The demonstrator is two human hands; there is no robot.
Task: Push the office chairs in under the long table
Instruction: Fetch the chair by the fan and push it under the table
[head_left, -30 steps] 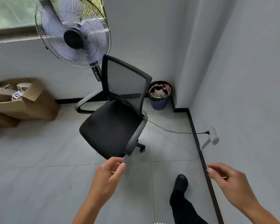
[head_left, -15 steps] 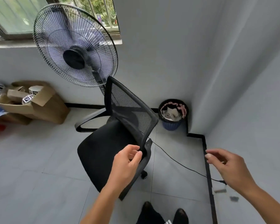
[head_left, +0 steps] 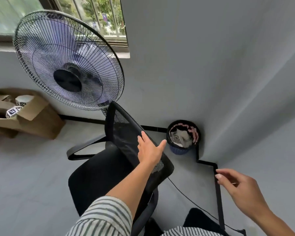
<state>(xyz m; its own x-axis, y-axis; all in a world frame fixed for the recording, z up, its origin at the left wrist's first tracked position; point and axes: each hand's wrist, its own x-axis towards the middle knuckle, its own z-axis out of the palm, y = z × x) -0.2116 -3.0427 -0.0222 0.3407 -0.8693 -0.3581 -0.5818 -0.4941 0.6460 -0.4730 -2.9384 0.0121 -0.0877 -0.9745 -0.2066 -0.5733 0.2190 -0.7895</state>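
Left hand (head_left: 149, 150), fingers spread, laid over the top edge of the chair (head_left: 126, 150) backrest; right hand (head_left: 242, 189) free, fingers loosely curled; chair stands between fan (head_left: 66, 60) and bin (head_left: 183, 137).

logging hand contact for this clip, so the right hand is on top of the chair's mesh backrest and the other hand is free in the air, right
Not quite: it is the left hand that rests on top of the chair's mesh backrest, as the head view shows. The right hand is the one free in the air, open and touching nothing, off to the side near the wall.
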